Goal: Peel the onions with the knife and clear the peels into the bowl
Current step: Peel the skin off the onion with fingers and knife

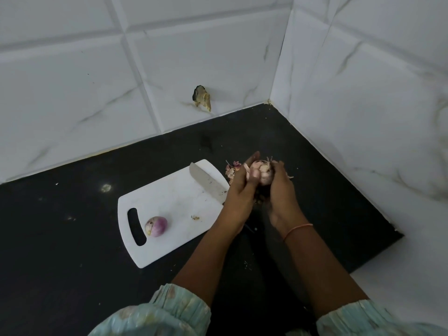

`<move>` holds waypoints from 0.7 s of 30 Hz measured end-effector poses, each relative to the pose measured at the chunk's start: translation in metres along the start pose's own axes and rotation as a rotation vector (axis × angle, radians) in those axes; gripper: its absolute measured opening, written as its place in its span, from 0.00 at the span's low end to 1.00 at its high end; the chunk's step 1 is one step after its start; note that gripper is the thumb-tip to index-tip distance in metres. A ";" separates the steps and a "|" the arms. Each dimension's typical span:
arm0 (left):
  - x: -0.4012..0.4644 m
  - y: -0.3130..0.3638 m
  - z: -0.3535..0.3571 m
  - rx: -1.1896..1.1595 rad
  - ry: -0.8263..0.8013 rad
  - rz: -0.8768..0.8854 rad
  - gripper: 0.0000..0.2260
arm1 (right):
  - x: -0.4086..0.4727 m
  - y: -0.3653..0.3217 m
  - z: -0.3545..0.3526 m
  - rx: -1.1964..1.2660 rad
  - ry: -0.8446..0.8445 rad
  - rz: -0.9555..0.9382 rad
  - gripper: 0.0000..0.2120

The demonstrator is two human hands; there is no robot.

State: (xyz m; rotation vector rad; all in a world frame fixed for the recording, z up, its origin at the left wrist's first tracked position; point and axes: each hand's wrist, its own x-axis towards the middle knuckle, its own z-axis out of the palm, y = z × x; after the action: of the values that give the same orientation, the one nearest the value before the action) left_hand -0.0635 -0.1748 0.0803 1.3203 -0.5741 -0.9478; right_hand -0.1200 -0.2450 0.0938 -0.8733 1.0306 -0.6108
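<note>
Both my hands are up over the black tabletop, just right of the white cutting board. My left hand and right hand hold one onion between them. The onion sits at the fingertips, not down in the palms. My left fingers curl around its left side, thumb pressed on the front. My right fingers curl over its right and top side. So both sets of fingers are closed on the onion, gripping it. Pale loose skin and dry root hairs stick out on top, between the two hands.

The knife lies flat on the board's far right part, blade pointing away from me. Its handle end is hidden behind my left hand, so I cannot tell if the hand touches it.

A second onion, purple and mostly peeled, rests on the near left part of the board, just beside the handle slot. One small peel scrap lies on the board, apart from that onion.

A little pile of peels lies on the tabletop just past the board's far corner, right beside my left fingers.

A thin pink band sits around my right wrist. Light green sleeves cover both forearms near the bottom edge. White tiled walls meet in a corner behind the tabletop.
</note>
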 end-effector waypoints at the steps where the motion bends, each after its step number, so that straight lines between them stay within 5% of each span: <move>1: 0.000 -0.002 -0.003 0.010 -0.022 0.021 0.18 | 0.002 -0.001 -0.003 0.013 0.002 0.043 0.20; 5: 0.007 -0.007 -0.018 0.073 0.039 0.022 0.23 | 0.007 -0.001 -0.015 -0.039 -0.062 0.117 0.26; 9: 0.016 -0.005 -0.016 0.257 0.111 0.094 0.16 | 0.008 -0.001 -0.019 -0.034 -0.125 0.014 0.19; 14: 0.028 -0.004 -0.014 0.346 0.170 0.117 0.09 | 0.005 -0.010 -0.027 0.019 -0.038 0.102 0.22; 18: 0.035 0.006 -0.008 0.616 -0.069 0.106 0.15 | 0.006 -0.008 -0.026 0.038 -0.010 0.093 0.19; 21: 0.031 0.011 -0.009 0.565 -0.304 0.117 0.24 | 0.007 -0.005 -0.025 0.014 0.025 0.009 0.13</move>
State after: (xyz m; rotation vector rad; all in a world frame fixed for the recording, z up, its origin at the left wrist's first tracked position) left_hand -0.0374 -0.1960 0.0841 1.6243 -1.2057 -0.9293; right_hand -0.1397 -0.2615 0.0891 -0.8501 1.0507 -0.6223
